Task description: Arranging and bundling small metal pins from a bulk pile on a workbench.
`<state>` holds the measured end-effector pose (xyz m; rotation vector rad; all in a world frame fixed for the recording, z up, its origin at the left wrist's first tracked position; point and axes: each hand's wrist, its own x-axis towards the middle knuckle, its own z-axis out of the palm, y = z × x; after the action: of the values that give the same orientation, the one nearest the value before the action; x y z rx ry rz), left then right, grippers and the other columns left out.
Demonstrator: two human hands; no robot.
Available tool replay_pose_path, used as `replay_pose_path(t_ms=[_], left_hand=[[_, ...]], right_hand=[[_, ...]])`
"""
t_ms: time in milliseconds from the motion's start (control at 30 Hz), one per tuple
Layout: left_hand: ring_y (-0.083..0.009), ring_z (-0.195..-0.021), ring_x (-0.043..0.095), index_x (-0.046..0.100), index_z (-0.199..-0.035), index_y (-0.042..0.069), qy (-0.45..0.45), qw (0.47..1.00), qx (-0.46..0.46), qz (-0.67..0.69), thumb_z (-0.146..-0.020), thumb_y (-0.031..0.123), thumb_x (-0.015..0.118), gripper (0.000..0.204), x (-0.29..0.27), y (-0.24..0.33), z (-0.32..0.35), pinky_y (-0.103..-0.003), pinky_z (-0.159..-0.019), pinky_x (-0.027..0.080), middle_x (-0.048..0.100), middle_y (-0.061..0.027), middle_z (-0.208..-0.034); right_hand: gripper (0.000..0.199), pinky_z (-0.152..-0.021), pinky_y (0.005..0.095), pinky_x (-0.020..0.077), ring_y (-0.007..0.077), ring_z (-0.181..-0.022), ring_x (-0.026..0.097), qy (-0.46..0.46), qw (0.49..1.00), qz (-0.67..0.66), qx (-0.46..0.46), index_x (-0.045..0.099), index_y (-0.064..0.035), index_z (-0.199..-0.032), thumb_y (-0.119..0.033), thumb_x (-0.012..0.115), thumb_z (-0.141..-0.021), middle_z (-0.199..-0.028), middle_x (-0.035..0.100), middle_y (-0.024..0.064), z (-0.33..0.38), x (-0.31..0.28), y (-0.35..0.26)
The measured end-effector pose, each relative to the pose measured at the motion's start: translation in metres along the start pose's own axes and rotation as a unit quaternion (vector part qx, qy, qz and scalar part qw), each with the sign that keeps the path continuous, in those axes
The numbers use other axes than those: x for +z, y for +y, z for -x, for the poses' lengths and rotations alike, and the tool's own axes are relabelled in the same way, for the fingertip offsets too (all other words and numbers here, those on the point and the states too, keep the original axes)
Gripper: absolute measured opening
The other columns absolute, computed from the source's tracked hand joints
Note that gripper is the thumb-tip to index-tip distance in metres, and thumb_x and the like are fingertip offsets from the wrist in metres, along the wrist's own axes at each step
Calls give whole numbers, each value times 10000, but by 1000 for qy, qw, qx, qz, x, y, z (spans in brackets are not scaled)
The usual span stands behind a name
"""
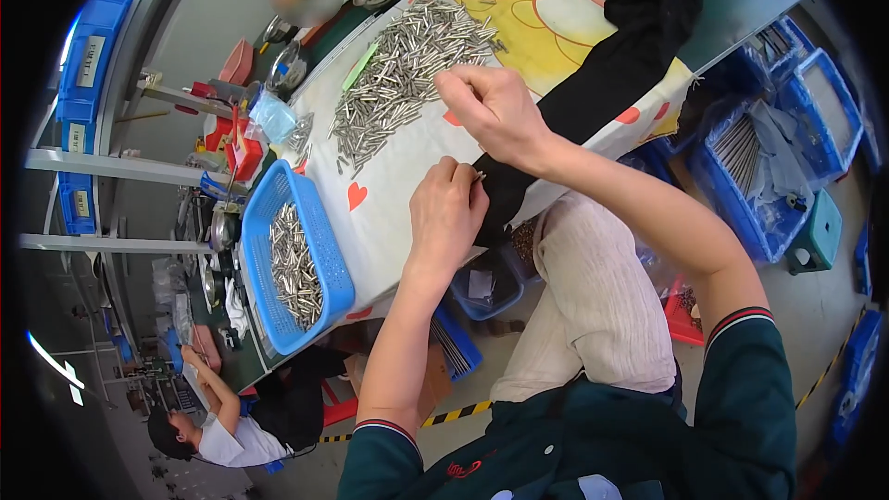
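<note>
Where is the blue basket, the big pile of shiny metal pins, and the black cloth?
blue basket [335,270]: head view, on its right wall.
pile of metal pins [398,79]: head view, middle of the heap.
black cloth [639,23]: head view, on its wide upper part.

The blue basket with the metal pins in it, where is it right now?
In the head view the blue basket sits at the table's left end, just left of the left hand, below the loose pile of metal pins on the cloth.
</note>
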<state>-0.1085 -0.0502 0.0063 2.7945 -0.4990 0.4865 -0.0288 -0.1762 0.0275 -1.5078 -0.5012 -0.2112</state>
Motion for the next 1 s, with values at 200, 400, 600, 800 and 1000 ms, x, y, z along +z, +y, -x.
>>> replay_pose_path(t_ms=[200, 400, 600, 800, 1000], left_hand=[[-316, -681, 590, 596, -748, -14, -18, 996, 42, -83, -709, 9, 618, 50, 7, 7, -4, -418, -605, 487, 554, -146, -734], [-329, -693, 601, 593, -764, -13, -40, 993, 18, -108, -719, 16, 613, 57, 4, 9, -9, -422, -612, 500, 562, -155, -747], [-351, -691, 605, 592, -780, -16, -94, 985, 29, -140, -733, 32, 597, 67, 2, 1, -23, -415, -612, 500, 603, -173, -768], [-151, -699, 627, 583, -845, -9, -98, 839, -222, 487, -851, 109, 572, 119, -11, -25, -46, -267, -677, 513, 644, -87, -790], [-102, -696, 601, 558, -908, 67, -25, 679, -265, 684, -895, 160, 589, 99, 0, -60, -65, -255, -680, 513, 624, -32, -809]], right_hand=[[313, -665, 420, 450, 293, -744, 598, 114, 851, 470, -205, 590, -59, -756, -352, 547, -856, -767, 596, 123, -64, -61, 72], [280, -834, 413, 375, 249, -1035, 469, 12, 798, 593, -109, 606, -68, -911, -331, 525, -856, -1009, 528, 106, -57, -74, 101], [265, -797, 399, 384, 259, -966, 487, 31, 798, 587, -129, 577, -49, -895, -304, 529, -843, -944, 508, 117, -62, -73, 102], [203, -788, 400, 386, 246, -953, 489, 46, 801, 567, -184, 599, -56, -866, -248, 548, -825, -943, 516, 98, -62, -76, 97], [89, -740, 368, 401, 247, -844, 532, 83, 879, 357, -304, 602, -76, -850, -97, 598, -763, -866, 538, 62, -71, -54, 69]])
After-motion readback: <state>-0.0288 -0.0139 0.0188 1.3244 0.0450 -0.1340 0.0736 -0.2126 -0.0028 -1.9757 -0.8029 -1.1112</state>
